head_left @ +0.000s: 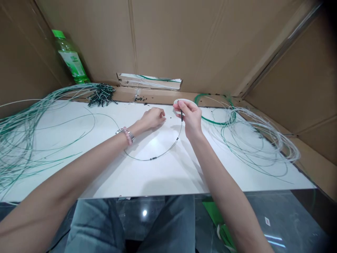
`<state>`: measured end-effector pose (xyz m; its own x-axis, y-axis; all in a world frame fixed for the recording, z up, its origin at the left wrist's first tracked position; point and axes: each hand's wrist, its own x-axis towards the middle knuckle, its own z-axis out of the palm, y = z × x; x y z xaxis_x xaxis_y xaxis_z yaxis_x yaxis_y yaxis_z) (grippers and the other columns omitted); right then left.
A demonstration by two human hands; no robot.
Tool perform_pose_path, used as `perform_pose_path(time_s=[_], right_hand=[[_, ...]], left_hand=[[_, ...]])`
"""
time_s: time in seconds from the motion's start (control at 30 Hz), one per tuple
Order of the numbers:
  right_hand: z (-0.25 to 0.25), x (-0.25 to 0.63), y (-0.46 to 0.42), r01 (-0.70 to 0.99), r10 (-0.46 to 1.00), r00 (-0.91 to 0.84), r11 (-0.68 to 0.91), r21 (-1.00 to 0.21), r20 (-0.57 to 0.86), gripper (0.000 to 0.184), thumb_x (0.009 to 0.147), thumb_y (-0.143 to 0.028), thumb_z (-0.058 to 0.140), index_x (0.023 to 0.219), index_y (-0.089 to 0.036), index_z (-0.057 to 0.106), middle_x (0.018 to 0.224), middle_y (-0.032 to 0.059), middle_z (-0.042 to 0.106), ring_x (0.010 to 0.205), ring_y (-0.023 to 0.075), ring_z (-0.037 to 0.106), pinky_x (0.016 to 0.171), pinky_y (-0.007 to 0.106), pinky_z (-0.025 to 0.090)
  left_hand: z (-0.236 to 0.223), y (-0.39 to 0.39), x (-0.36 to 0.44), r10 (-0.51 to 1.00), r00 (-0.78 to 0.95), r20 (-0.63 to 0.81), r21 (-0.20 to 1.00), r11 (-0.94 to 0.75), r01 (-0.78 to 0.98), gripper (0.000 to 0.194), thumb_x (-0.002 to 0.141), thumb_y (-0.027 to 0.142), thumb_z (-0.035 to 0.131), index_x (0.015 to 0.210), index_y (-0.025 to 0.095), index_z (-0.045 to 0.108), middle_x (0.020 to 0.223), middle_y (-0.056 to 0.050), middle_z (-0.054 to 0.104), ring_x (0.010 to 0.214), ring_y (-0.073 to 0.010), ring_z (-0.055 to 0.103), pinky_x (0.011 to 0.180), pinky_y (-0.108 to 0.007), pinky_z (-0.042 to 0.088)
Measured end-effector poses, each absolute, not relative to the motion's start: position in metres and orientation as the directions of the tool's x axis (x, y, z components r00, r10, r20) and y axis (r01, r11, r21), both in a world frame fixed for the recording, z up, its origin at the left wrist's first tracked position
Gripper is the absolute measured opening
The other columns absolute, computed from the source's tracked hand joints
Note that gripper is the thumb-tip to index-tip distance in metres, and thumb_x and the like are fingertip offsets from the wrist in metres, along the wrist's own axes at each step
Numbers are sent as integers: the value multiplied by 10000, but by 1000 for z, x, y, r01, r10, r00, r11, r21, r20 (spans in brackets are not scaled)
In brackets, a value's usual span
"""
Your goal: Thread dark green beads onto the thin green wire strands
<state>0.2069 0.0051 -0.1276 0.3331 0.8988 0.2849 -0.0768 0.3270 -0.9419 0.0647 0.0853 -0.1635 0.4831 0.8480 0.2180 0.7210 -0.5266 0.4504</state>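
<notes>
My right hand [190, 118] is closed in a pinch on a thin green wire [147, 159], holding its end upright with several small black beads stacked just below the fingers. The wire curves down and left across the white sheet [168, 175] in a loop, with a few more beads strung along it. My left hand [153, 117] rests on the sheet just left of the right hand, fingers curled together over small black beads; what it grips, if anything, is hidden. A bracelet and a watch sit on my left wrist.
A large bundle of green wires [18, 140] spreads over the left side, and coiled wires [252, 140] lie at the right. Black bead pieces [101, 95] are heaped at the back left beside a green bottle [71, 59]. Cardboard walls [205, 42] enclose the back and sides.
</notes>
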Motion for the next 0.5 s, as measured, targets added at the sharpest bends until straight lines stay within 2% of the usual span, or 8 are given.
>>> perform_pose_path(time_s=[0.13, 0.23, 0.5], right_hand=[[-128, 205, 6, -84, 901, 322, 333, -939, 291, 354, 661, -503, 699, 790, -180, 640, 812, 52, 721, 731, 146, 665, 578, 238, 525], [-128, 204, 6, -86, 902, 315, 339, -937, 297, 370, 644, -514, 706, 777, -174, 643, 819, 63, 723, 722, 154, 666, 564, 242, 522], [-128, 198, 2, -66, 898, 292, 363, -929, 330, 273, 676, -433, 684, 748, -172, 646, 698, 38, 708, 650, 131, 645, 529, 213, 490]], left_hand=[[-169, 92, 89, 850, 488, 200, 434, -523, 733, 222, 748, 367, 550, 855, 195, 643, 906, -60, 666, 762, -201, 593, 688, -307, 436], [-173, 95, 98, 843, 496, 207, 436, -534, 725, 181, 759, 339, 536, 779, 187, 632, 842, -61, 656, 728, -194, 583, 664, -300, 425], [-172, 91, 107, 838, 493, 234, 528, -535, 660, 118, 739, 216, 550, 803, 170, 638, 874, -72, 667, 812, -196, 592, 745, -306, 446]])
